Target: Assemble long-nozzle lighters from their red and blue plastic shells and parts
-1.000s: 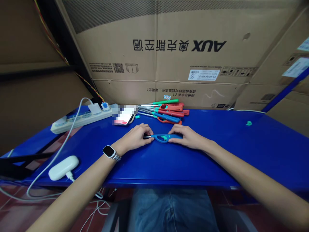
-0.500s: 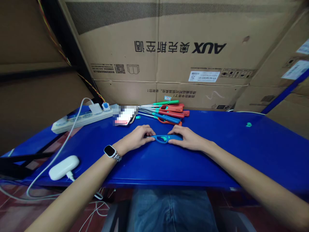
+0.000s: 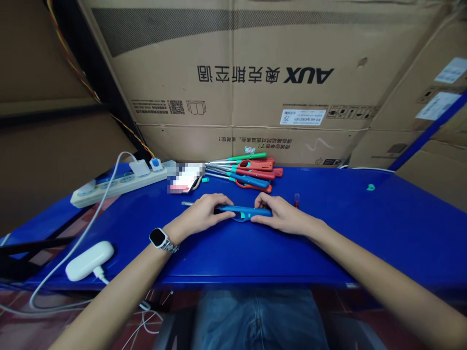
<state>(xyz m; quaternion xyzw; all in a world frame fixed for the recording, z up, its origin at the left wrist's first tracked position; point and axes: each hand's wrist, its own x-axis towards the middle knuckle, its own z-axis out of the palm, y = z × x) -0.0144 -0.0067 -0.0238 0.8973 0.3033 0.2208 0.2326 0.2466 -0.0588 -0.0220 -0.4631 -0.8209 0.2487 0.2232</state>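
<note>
A blue long-nozzle lighter (image 3: 246, 210) lies crosswise between my hands, just over the blue table (image 3: 233, 257). My left hand (image 3: 204, 212) pinches its front part with thumb and fingers, and the metal nozzle pokes out to the left behind that hand. On the handle end, my right hand (image 3: 280, 214) is closed, thumb below and fingers above. A teal trigger shows between the hands in the lighter's lower loop. Behind them sits a pile of similar lighters (image 3: 255, 172) in red, green and blue, nozzles pointing left.
Beyond my right wrist is a small red piece with a clear end (image 3: 296, 200). Teal bits (image 3: 370, 187) lie on the table. A blurred phone-like object (image 3: 188, 177) and a power strip (image 3: 109, 183) are at left, a white device (image 3: 89, 261) nearer. Cardboard (image 3: 233, 97) stands behind.
The lighter has turned in my hands, and more of its nozzle shows at left. My left hand's grip has shifted along it. The small red piece has come into sight beyond my right wrist.
</note>
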